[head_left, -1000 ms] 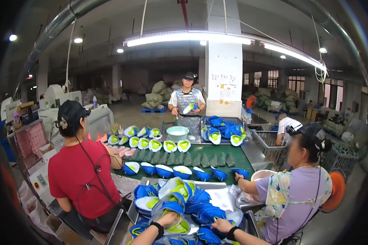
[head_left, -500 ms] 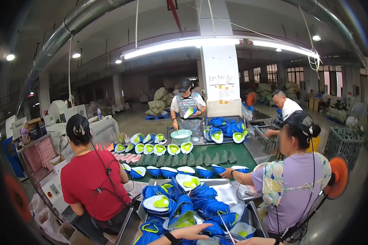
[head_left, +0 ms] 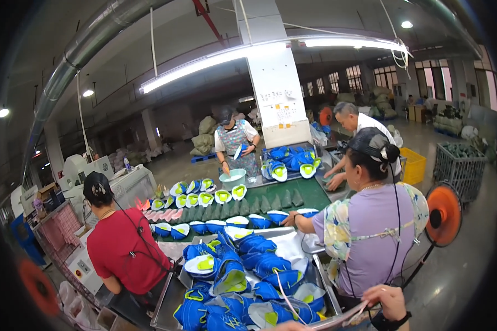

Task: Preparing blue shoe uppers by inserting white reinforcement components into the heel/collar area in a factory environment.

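Observation:
My right hand [head_left: 387,301] is raised at the lower right, its fingers closed on a pale pink cord [head_left: 342,318]. The cord runs left along the lower edge and up over a pile of blue shoe uppers [head_left: 271,262] with yellow-green linings. These uppers lie in a metal bin [head_left: 327,289] in front of me. Only a sliver of my left hand [head_left: 290,326] shows at the lower edge, beside the cord; its fingers are hidden.
A green work table [head_left: 270,194] beyond the bin carries rows of uppers and dark pieces. People in red [head_left: 124,248] and lilac [head_left: 370,231] stand at either side. An orange fan [head_left: 443,215] stands at right; two others work farther back.
My right hand has risen from the lower edge, drawing the cord to the right. My left hand, earlier stretched over the uppers, has dropped mostly out of view. The view has tilted and shifted.

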### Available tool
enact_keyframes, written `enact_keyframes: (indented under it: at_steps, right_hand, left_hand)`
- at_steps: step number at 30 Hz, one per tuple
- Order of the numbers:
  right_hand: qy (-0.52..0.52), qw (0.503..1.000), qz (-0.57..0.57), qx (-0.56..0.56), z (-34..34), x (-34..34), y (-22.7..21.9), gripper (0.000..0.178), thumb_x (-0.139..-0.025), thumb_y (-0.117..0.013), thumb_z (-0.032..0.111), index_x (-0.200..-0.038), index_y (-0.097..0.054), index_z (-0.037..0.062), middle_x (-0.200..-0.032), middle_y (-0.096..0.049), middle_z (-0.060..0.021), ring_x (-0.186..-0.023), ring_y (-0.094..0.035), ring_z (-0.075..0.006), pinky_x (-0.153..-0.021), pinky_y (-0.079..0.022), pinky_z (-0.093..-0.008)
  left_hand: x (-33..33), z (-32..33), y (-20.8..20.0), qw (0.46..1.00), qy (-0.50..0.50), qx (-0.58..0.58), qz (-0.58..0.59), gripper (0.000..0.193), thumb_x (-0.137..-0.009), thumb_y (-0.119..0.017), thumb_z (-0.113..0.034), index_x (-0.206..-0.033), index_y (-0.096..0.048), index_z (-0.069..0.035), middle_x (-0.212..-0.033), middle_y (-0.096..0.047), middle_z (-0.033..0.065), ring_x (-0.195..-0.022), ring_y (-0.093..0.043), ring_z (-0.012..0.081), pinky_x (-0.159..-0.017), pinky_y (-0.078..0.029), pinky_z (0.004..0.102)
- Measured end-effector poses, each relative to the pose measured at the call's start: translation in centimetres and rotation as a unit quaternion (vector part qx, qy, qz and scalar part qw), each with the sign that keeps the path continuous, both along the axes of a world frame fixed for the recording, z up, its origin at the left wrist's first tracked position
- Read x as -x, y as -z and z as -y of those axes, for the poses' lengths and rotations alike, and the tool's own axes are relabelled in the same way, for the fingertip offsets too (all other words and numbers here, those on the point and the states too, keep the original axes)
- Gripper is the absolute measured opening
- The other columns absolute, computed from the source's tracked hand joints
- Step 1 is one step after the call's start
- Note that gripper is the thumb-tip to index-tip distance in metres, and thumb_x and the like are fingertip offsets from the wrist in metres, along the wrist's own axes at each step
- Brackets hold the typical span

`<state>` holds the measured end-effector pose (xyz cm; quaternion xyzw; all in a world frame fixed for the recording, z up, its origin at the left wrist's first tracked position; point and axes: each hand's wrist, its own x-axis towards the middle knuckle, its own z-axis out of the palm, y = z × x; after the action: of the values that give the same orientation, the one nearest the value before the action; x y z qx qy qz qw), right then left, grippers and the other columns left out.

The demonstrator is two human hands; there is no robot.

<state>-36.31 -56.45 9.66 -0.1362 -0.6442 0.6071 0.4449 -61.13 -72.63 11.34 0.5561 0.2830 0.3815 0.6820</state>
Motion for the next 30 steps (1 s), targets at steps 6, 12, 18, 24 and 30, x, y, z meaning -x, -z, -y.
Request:
enact_keyframes:
  at_steps: [6, 12, 18, 24, 30]
  right_hand:
    - [-0.110, 0.976, 0.097, 0.159, 2.7, 0.5, 3.7, 0.030, -0.089, -0.043, 0.013, -0.102, -0.056, -0.0107, -0.109, -0.056, -0.0190, -0.079, -0.062, -0.0193, -0.067, -0.051, -0.0256]
    - [-0.289, 0.932, 0.191, 0.112, 5.5, 1.8, 5.1, 0.028, -0.088, -0.048, 0.016, -0.112, -0.056, 0.0036, -0.092, -0.062, -0.0106, -0.076, -0.060, -0.0123, -0.061, -0.047, -0.0234]
    - [-0.353, 0.902, 0.075, -0.235, 10.7, 3.5, 11.7, 0.033, -0.084, -0.053, 0.020, -0.112, -0.053, 0.0021, -0.104, -0.058, -0.0167, -0.095, -0.057, -0.0274, -0.083, -0.044, -0.0359]
    - [-0.408, 0.854, 0.194, -0.257, 11.7, 1.6, 12.4, 0.036, -0.084, -0.055, 0.025, -0.115, -0.052, 0.0069, -0.099, -0.059, -0.0155, -0.086, -0.060, -0.0211, -0.079, -0.047, -0.0339]
    - [-0.294, 0.880, 0.373, -0.010, 15.4, -2.2, 10.1, 0.025, -0.086, -0.052, 0.028, -0.084, -0.062, 0.0047, -0.063, -0.060, -0.0062, -0.057, -0.054, -0.0118, -0.055, -0.045, -0.0277]
  left_hand:
    - [-3.5, 1.4, -2.8, 0.926, -0.034, -0.237, 0.292, 0.033, -0.090, -0.043, -0.031, -0.071, -0.056, -0.006, -0.080, -0.061, 0.0173, -0.072, -0.056, 0.0301, -0.065, -0.042, 0.0430]
    - [-9.7, 2.9, -0.8, 0.930, -0.051, -0.287, -0.223, 0.020, -0.087, -0.050, -0.018, -0.092, -0.059, 0.000, -0.101, -0.059, 0.0164, -0.092, -0.055, 0.0312, -0.079, -0.043, 0.0396]
    - [-10.8, 6.1, -4.2, 0.921, -0.182, -0.234, -0.253, 0.024, -0.087, -0.050, -0.021, -0.097, -0.059, -0.002, -0.108, -0.056, 0.0167, -0.095, -0.055, 0.0315, -0.080, -0.043, 0.0383]
    - [-9.9, 8.8, -4.9, 0.928, -0.189, -0.226, -0.227, 0.021, -0.085, -0.053, -0.016, -0.098, -0.061, -0.002, -0.110, -0.055, 0.0185, -0.096, -0.055, 0.0302, -0.080, -0.043, 0.0375]
    - [-5.6, 16.6, -0.4, 0.851, -0.338, -0.309, -0.256, 0.019, -0.081, -0.057, -0.011, -0.097, -0.062, -0.003, -0.118, -0.050, 0.0205, -0.108, -0.049, 0.0322, -0.088, -0.039, 0.0403]
